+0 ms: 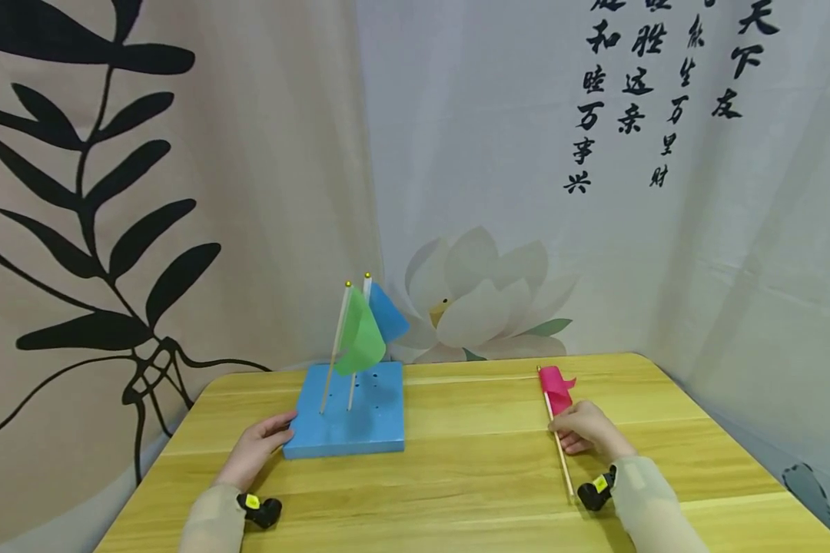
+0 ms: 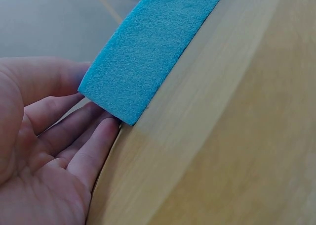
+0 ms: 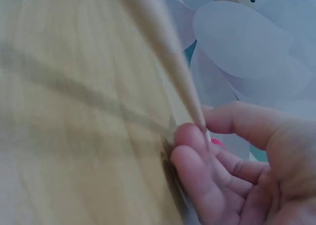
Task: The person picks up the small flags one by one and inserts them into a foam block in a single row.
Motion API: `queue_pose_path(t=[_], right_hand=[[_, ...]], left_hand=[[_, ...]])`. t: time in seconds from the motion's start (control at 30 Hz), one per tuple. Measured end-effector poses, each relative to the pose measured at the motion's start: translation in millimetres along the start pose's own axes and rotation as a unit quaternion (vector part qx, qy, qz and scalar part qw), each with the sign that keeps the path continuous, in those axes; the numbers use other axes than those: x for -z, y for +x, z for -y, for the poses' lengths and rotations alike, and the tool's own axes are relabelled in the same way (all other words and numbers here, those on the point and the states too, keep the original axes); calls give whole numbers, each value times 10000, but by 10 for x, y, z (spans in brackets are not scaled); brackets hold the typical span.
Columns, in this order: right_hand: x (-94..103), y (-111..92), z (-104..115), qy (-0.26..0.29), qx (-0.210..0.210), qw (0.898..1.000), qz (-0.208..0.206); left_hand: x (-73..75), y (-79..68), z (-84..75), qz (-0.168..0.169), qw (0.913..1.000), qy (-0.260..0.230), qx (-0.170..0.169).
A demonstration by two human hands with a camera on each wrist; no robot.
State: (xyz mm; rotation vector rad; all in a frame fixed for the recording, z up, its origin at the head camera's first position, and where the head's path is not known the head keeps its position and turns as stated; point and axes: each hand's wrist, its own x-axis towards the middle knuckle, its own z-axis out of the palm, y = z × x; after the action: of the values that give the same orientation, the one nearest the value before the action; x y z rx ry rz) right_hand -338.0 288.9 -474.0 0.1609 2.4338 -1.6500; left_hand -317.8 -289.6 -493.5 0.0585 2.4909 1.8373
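My right hand (image 1: 590,432) pinches a small pink flag (image 1: 556,388) by its thin wooden stick, just under the cloth. In the right wrist view the stick (image 3: 170,54) runs up from between thumb and fingertips, and only a sliver of pink shows behind them. At the left, my left hand (image 1: 254,449) rests its loosely extended fingers against the side of a blue foam board (image 1: 346,445). The left wrist view shows fingertips right at the board's corner (image 2: 128,81). A green flag (image 1: 360,334) and a blue flag (image 1: 389,313) stand in the board, the green one leaning slightly.
The board lies on a light wooden table (image 1: 470,491), near its back edge. Several small holes dot the board's top. Behind the table hang curtains (image 1: 470,153) printed with dark leaves, a lotus and writing. A black wrist camera (image 1: 598,490) sits at each sleeve.
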Motion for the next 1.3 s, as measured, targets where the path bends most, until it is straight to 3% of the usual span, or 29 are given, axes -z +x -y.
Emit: queue_pose_path(t=[0.37,0.53,0.73,1.0,1.3], right_hand=[[-11,32,-43,1000,87,9948,162],[-38,28,127,1448,474,9881,215],[-130,-57,412,1789,1226,9758,281],[-516,-60,710,2836,1859,9393,521],[-1018,48,1007,3073,2027,9285,486]], left_hand=[[1,-4,13,13,10000,32,20],[20,10,-5,38,10000,71,7],[16,-6,-18,88,9999,69,-5],[35,5,7,-5,10000,97,5],[-7,-16,-9,23,10000,75,37]])
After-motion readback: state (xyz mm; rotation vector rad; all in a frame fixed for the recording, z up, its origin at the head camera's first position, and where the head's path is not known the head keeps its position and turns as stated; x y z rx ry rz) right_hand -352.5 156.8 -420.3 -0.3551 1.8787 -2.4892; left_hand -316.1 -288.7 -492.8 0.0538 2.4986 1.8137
